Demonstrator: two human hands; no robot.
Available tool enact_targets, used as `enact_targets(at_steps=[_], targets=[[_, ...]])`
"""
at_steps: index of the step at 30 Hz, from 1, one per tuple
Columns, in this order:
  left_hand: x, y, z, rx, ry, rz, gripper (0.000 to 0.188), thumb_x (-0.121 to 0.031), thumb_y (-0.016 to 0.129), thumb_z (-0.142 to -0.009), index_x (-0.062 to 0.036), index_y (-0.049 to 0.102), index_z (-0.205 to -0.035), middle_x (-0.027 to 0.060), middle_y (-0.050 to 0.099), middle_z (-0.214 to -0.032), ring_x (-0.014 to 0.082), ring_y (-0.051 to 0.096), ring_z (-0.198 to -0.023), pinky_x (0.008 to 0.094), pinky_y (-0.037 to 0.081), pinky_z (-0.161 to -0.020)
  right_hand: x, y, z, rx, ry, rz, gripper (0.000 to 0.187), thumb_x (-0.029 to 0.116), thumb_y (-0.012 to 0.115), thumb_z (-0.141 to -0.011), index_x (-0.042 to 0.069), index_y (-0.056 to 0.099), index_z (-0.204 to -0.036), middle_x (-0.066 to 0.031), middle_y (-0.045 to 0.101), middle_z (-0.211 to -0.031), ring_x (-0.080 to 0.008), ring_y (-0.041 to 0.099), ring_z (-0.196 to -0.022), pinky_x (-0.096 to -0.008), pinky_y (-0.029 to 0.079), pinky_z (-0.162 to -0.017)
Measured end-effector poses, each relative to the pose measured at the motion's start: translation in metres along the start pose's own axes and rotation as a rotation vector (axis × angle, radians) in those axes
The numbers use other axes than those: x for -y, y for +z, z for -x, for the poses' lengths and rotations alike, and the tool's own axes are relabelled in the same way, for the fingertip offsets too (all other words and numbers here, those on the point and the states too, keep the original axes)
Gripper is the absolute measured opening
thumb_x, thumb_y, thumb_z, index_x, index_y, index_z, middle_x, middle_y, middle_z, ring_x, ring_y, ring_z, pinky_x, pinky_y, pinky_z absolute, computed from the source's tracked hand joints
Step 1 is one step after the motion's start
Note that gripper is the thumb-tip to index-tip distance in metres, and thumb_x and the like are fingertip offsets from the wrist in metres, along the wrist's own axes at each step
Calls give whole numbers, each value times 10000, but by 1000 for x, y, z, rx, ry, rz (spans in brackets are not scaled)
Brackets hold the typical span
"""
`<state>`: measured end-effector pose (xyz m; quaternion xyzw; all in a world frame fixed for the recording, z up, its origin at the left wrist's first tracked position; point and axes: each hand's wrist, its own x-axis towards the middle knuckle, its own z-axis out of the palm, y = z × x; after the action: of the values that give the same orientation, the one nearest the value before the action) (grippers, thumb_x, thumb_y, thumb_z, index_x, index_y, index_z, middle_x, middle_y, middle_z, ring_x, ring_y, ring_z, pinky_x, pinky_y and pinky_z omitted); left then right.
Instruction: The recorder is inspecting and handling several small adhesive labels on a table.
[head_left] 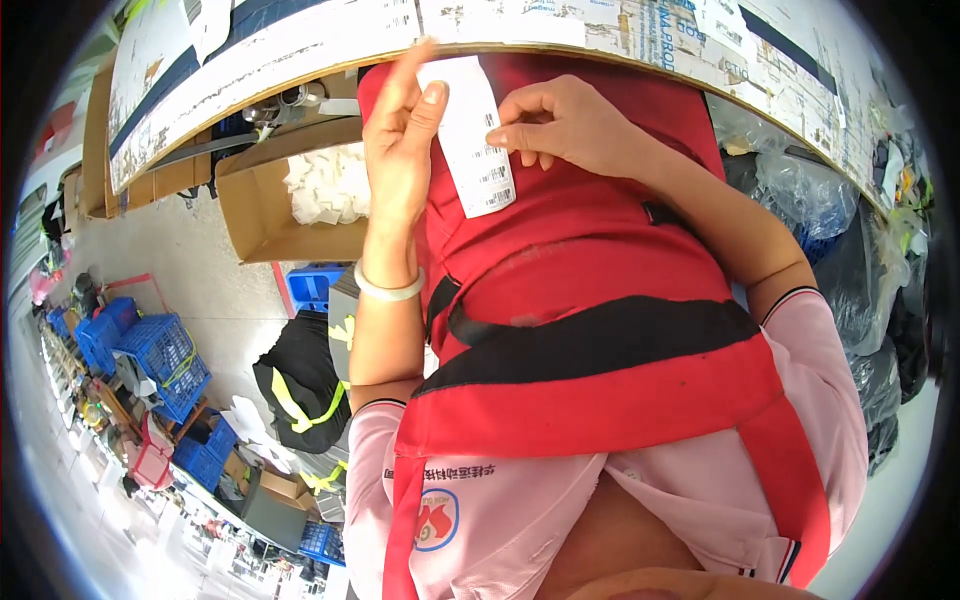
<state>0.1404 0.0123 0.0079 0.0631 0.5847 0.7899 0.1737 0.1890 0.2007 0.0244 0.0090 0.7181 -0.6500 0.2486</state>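
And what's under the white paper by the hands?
Red apron shows around the white paper's lower part, so there's probably more apron under it. The paper covers that bit, so I can't see if any fingers hide there too.

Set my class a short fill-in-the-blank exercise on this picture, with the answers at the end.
1. Between the left hand and the right hand is a white strip printed with black ____.
2. A pale bracelet circles the person's ____ wrist.
3. Across the red apron runs a wide ____ band.
4. The shirt under the apron is coloured ____.

Missing words: barcodes; left; black; pink.
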Motion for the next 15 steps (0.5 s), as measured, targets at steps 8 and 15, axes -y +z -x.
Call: enact_targets(at_steps=[8,15], targets=[[-5,-14,-4,305,-268,-214,257,-40,708,-820,18,658,-1066,57,679,-902,88,621,-799,215,502,-715,-8,0,1,-115,-83,-100,152,166,631,-897,15,645,-895,-10,593,-737,-63,564,-657,-205,471,-577],[4,1,-6,320,-311,-333,236,-60,699,-835,25,660,-1052,56,680,-881,88,617,-771,211,502,-699,-14,-12,-3,-279,-357,305,108,124,632,-882,20,647,-906,1,604,-803,-71,541,-675,-215,464,-619]])
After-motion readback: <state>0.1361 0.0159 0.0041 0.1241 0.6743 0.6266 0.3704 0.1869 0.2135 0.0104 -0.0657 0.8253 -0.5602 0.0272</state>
